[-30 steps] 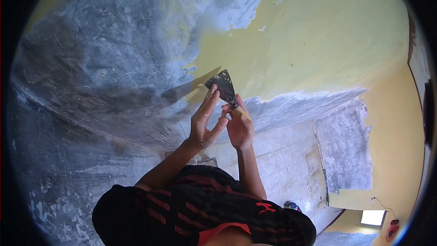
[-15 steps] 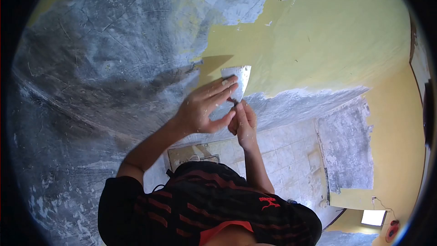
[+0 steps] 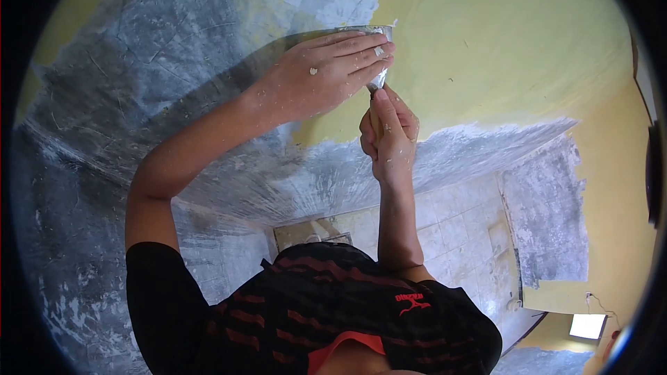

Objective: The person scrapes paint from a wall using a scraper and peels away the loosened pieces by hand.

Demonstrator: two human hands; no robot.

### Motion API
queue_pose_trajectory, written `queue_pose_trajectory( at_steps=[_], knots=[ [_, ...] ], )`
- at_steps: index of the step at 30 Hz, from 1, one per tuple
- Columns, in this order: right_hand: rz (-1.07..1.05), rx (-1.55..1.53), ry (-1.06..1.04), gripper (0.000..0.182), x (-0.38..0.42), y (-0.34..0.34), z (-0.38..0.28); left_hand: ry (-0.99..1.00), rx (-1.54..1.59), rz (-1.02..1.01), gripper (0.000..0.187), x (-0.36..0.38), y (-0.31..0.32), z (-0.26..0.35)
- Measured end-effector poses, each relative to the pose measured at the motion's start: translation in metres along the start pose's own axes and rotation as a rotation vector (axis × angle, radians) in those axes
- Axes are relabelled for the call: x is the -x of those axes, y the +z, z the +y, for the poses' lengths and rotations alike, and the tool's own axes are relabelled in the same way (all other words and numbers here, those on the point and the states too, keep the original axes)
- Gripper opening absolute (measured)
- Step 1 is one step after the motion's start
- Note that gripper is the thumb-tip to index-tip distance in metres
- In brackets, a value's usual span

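A putty knife (image 3: pixel 379 80) with a light-coloured handle and a metal blade is up at the wall, its blade edge at the border of yellow paint and grey bare surface. My right hand (image 3: pixel 392 128) is closed around the handle, thumb along it. Over the blade lies my left hand (image 3: pixel 330 73), fingers stretched out flat and hiding most of the metal. Pale flakes stick to its back and fingers. Whether the blade's whole edge touches the wall is hidden. Yellow paint (image 3: pixel 500 48) covers the wall to the right; scraped grey surface (image 3: pixel 174 48) spreads to the left.
Below is a light tiled floor (image 3: pixel 458 236) with pale debris. Another wall on the right has a grey scraped patch (image 3: pixel 545 208) amid yellow paint. A bright white rectangle (image 3: pixel 587 326) and a hanging cable (image 3: pixel 604 305) show at lower right.
Both hands and the putty knife have moved up along the wall. My left hand's fingers have gone from partly over the blade to lying flat across most of it.
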State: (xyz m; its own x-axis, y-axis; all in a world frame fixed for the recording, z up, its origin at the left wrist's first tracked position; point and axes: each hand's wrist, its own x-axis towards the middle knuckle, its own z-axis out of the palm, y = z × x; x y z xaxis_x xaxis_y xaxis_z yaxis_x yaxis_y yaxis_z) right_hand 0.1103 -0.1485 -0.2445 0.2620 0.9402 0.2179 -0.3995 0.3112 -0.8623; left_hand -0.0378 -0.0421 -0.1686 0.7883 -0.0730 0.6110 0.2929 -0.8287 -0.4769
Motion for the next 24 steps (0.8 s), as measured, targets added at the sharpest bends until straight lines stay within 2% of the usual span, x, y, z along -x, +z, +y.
queue_pose_trajectory(
  at_steps=[8, 15, 24],
  knots=[
    [0.011, -0.002, -0.030, 0.039, -0.006, -0.002, 0.004, -0.044, 0.074, 0.032, 0.043, 0.001, 0.011, 0.000],
    [0.024, -0.132, -0.015, 0.034, -0.009, 0.003, 0.010, -0.104, 0.168, 0.002, 0.047, -0.002, 0.005, 0.001],
    [0.055, -0.183, -0.027, 0.031, -0.013, 0.011, 0.019, -0.075, 0.083, 0.034, 0.044, 0.004, 0.014, -0.003]
  ],
)
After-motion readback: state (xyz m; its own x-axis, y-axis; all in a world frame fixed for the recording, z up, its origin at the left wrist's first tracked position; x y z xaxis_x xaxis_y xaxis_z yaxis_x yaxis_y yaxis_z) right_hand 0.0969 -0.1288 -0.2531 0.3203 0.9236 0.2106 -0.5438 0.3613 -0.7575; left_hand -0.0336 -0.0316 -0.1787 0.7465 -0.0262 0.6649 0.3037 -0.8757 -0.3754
